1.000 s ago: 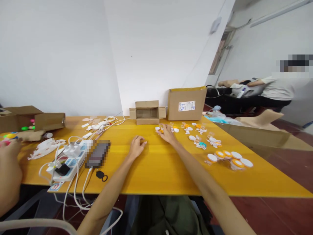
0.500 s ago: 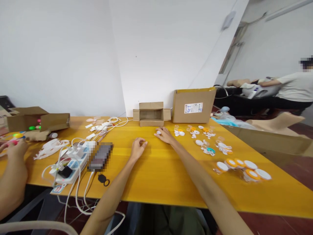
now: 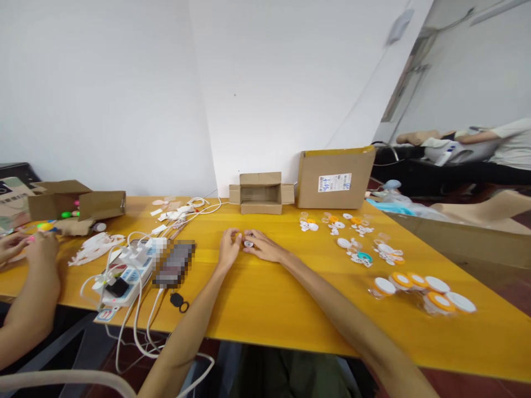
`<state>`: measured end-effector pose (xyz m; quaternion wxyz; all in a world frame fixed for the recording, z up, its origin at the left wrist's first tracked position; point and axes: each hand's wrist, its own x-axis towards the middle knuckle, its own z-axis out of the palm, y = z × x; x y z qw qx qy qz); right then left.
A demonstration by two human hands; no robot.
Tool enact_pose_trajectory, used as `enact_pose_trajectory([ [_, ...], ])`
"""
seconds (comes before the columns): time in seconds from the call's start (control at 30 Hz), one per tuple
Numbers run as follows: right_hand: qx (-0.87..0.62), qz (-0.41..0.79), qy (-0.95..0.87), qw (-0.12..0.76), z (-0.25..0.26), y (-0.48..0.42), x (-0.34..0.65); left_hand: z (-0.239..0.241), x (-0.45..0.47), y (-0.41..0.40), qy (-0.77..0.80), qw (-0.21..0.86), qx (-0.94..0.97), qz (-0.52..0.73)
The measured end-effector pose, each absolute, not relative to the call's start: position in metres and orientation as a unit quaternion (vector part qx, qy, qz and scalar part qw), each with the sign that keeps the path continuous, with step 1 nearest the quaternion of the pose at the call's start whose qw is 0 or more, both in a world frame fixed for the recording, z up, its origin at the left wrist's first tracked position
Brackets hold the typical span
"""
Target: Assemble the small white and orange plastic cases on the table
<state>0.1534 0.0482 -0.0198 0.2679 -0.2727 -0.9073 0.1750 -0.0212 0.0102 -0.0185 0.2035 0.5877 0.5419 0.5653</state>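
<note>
My left hand (image 3: 229,247) and my right hand (image 3: 262,247) meet at the middle of the yellow table (image 3: 265,298). Between their fingertips sits a small white round part (image 3: 248,243), which my right hand's fingers pinch; my left hand's fingers are curled right beside it. Whether the left fingers touch the part is unclear. To the right lie scattered small white and orange parts (image 3: 332,224) and a teal ring (image 3: 364,256).
A small open cardboard box (image 3: 260,192) and a bigger box (image 3: 335,177) stand by the wall. Orange-and-white round lids (image 3: 418,284) lie at the right. A power strip with cables (image 3: 124,271) and a phone (image 3: 174,264) lie left. Another person's hands (image 3: 25,249) work at far left.
My right hand has drawn back from the far pile of parts toward the table's middle with a small white part, meeting my left hand. The view has shifted slightly.
</note>
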Motion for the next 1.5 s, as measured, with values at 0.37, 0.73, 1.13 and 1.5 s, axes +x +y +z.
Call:
enact_pose_trajectory([
  [0.37,-0.305,0.377,-0.765,0.424,-0.023,0.058,0.162,-0.018,-0.019,0.005,0.486,0.191,0.695,0.494],
  [0.73,-0.304,0.291,-0.817,0.393,-0.027,0.060,0.166,-0.025,-0.024,0.008,0.490,0.109,0.744,0.442],
  [1.13,-0.348,0.220,-0.828,0.381,-0.020,0.053,0.176,-0.014,-0.023,0.000,0.497,0.069,0.776,0.383],
  [1.5,-0.404,0.136,-0.840,0.336,-0.019,0.044,0.186,-0.020,-0.021,-0.001,0.515,0.016,0.792,0.327],
])
